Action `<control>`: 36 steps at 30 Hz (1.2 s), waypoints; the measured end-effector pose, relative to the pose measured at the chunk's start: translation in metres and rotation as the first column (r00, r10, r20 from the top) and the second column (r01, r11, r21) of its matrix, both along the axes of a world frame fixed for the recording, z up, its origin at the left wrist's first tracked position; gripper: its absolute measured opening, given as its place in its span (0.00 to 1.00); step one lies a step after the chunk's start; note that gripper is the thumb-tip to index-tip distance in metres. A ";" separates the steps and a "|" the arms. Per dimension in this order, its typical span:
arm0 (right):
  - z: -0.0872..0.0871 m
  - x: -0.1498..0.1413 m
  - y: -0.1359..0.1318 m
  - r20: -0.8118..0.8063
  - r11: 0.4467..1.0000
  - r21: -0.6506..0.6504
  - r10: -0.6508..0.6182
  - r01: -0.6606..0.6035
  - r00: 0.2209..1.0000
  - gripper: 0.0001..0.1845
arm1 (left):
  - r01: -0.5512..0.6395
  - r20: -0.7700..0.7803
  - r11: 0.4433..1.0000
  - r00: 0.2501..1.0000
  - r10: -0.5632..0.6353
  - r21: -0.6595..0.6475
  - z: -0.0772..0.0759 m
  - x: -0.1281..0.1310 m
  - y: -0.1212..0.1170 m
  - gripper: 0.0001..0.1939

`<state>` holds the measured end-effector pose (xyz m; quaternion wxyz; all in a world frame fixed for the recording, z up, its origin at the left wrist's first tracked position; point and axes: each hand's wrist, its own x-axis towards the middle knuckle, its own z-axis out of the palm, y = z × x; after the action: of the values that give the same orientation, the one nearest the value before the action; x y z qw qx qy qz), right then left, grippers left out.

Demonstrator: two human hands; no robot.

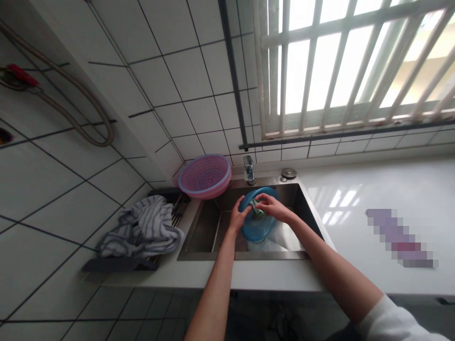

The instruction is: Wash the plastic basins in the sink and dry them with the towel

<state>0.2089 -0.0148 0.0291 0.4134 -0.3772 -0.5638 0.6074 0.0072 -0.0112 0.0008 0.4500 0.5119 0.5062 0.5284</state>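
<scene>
A blue plastic basin (256, 233) sits tilted in the stainless steel sink (204, 232), its inside facing me. My left hand (239, 215) is closed on the basin's left rim, the thumb reaching over the inside. A small crumpled green cloth (259, 214) lies against the inside of the basin. The fingers of my right hand (272, 207) are bent and pinch this cloth from the right. My right fingertips are partly hidden by the cloth and by their own bend.
A pink colander (205, 176) leans at the sink's back left corner, beside the faucet (249, 169). A striped towel (145, 227) lies on a dark rack at left. A drain cover (289, 173) rests behind the sink. The white counter (341, 246) bears a blurred purple item (400, 239).
</scene>
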 end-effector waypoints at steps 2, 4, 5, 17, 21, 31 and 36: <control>0.016 0.000 0.000 0.006 0.987 0.137 -0.083 0.081 0.997 0.27 | 0.014 0.000 1.000 1.000 -0.014 -0.006 -0.004 -0.001 0.003 0.35; 0.029 -0.004 -0.003 0.026 0.948 0.277 -0.168 0.155 0.985 0.24 | 0.057 0.000 0.998 0.998 -0.057 -0.011 -0.008 0.000 0.005 0.35; 0.035 -0.006 -0.004 0.055 0.923 0.343 -0.206 0.175 0.977 0.22 | 0.083 -0.001 0.997 0.997 -0.083 -0.006 -0.010 0.000 0.006 0.36; 0.004 0.020 0.000 0.499 0.721 0.693 -0.489 0.010 0.715 0.15 | 0.129 -0.103 0.989 0.985 -0.136 -0.071 -0.005 -0.004 0.002 0.33; -0.008 0.026 0.004 0.438 0.616 0.787 -0.540 -0.017 0.719 0.13 | 0.149 -0.123 0.984 0.979 -0.160 -0.094 -0.006 0.002 0.003 0.33; -0.004 0.017 -0.006 0.500 0.559 0.804 -0.455 -0.201 0.736 0.13 | 0.169 -0.273 0.982 0.944 -0.186 -0.083 0.008 0.006 -0.003 0.32; -0.012 0.024 0.000 0.502 0.669 0.734 -0.417 -0.118 0.758 0.12 | 0.052 -0.590 0.988 0.806 0.044 0.145 0.020 0.014 -0.017 0.18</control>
<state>0.2325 -0.0147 0.0175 0.3644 -0.4102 -0.8261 0.1286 0.0215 -0.0280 0.0207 0.2302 0.6850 0.5777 0.3795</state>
